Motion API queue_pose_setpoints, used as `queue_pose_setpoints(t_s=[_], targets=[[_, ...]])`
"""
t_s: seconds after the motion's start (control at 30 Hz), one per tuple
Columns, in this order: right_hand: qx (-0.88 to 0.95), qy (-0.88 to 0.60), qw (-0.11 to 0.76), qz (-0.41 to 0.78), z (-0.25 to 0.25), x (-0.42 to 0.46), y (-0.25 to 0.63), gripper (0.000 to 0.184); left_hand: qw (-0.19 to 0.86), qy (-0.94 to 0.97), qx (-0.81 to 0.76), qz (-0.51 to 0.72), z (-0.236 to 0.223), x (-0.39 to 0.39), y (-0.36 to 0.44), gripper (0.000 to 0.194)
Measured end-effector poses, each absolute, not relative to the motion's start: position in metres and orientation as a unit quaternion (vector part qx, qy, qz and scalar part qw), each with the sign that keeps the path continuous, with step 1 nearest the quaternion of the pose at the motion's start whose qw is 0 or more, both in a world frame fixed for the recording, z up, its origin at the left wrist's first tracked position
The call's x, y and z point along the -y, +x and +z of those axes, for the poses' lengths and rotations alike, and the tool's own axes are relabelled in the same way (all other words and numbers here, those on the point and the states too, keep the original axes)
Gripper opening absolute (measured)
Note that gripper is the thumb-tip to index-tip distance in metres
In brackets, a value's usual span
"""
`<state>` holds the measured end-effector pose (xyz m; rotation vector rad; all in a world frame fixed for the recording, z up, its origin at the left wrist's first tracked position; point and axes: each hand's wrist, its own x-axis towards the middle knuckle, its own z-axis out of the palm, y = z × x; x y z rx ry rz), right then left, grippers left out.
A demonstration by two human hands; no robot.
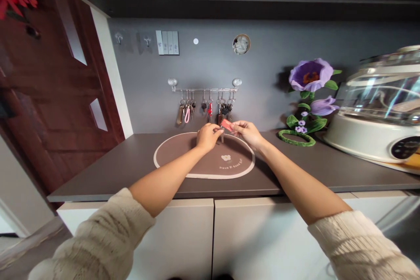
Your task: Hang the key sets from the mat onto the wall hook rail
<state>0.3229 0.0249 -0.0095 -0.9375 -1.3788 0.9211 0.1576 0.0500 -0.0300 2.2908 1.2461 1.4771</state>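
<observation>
Both my hands are above the brown oval mat, in front of a row of hanging keys. My right hand (247, 133) pinches a small red tag (227, 125) between thumb and fingers. My left hand (208, 137) is closed close beside it, its fingertips at the top of a key (222, 137) that hangs down below the tag. How the key joins the tag is too small to make out. Behind them, a clear rail (205, 90) on the wall carries several hooks with bunches of keys, among them a pink strap (187, 115) and a red charm (210, 109).
The mat (177, 157) lies on a dark countertop (131, 170). To the right stand purple plush flowers (311, 74) with a green ring base and a white appliance (367, 135) with a clear dome. A dark red door (49, 74) is at left; a shelf overhangs above.
</observation>
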Motion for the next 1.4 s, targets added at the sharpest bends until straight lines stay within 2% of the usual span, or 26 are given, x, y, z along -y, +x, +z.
queue_pose_setpoints(t_s=[0.5,0.8,0.93,1.13,1.4], targets=[[0.538,-0.346,0.577,0.507,-0.007,-0.017,0.317,0.011,0.048,0.733,-0.394,0.552,-0.019,-0.049,0.152,0.02],[0.565,-0.349,0.512,0.544,-0.02,-0.025,0.321,0.021,0.09,0.73,-0.387,0.555,-0.013,-0.045,0.152,0.018],[0.576,-0.395,0.51,0.501,-0.023,-0.026,0.316,0.021,0.091,0.735,-0.388,0.548,-0.014,-0.045,0.153,0.018],[0.63,-0.38,0.583,0.345,-0.023,-0.027,0.31,0.026,0.076,0.752,-0.382,0.532,-0.017,-0.045,0.154,0.02],[0.65,-0.356,0.588,0.324,-0.023,-0.027,0.307,0.026,0.129,0.753,-0.383,0.519,-0.017,-0.038,0.159,0.02]])
